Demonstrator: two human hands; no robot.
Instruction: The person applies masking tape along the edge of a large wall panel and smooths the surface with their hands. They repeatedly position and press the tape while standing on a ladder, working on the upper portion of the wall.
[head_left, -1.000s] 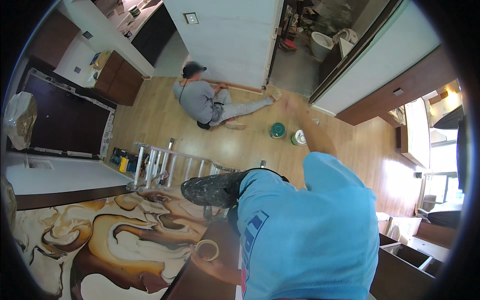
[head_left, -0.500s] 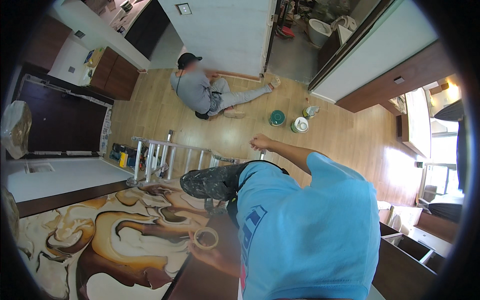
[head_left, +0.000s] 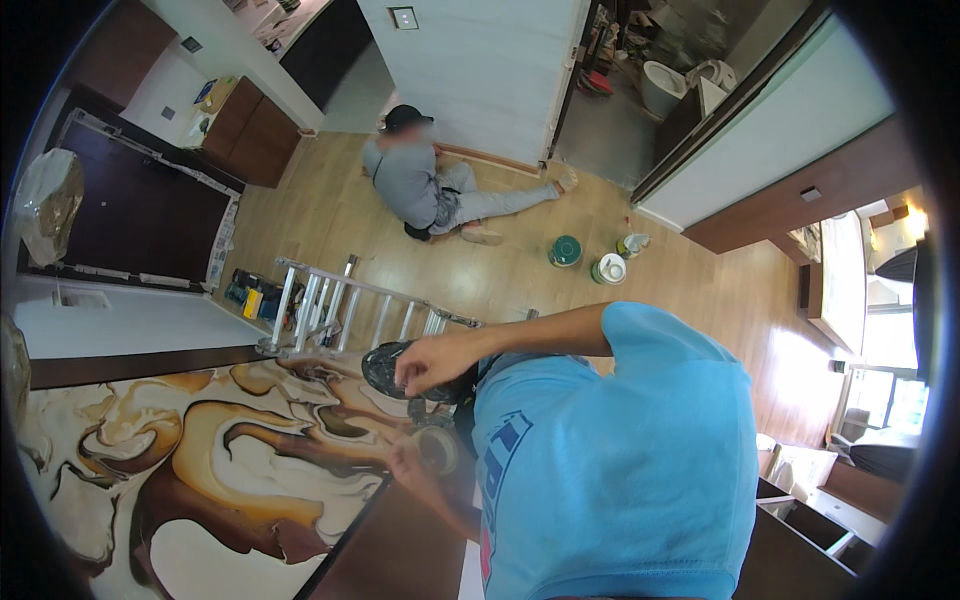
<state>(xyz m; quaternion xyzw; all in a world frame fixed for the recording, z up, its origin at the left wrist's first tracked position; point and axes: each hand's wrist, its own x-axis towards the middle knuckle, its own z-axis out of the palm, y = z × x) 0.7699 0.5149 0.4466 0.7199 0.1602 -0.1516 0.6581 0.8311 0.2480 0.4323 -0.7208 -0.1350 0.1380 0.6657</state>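
My left hand (head_left: 415,472) holds a pale yellow roll of tape (head_left: 437,450), fingers at its rim. The roll is slightly blurred and lies in front of my blue shirt. My right hand (head_left: 438,364) is above the roll, its arm stretched across from my shoulder. Its fingers are curled and pressed together; whether something thin is between them cannot be made out. Behind the right hand is the knee of my dark, paint-spotted trousers (head_left: 385,368). Close to the left hand is a glossy panel (head_left: 240,450) with swirling brown, amber and cream patterns.
An aluminium ladder (head_left: 375,295) stands beyond my knee, with tools (head_left: 255,297) beside it. A person in grey (head_left: 405,185) sits on the wooden floor by the wall. Several paint buckets (head_left: 609,268) stand near that person. Brown boards (head_left: 400,545) border the panel.
My right hand has swung from over the floor toward my left hand, down and left. The left hand and roll have shifted slightly right and up. The whole view has shifted a little.
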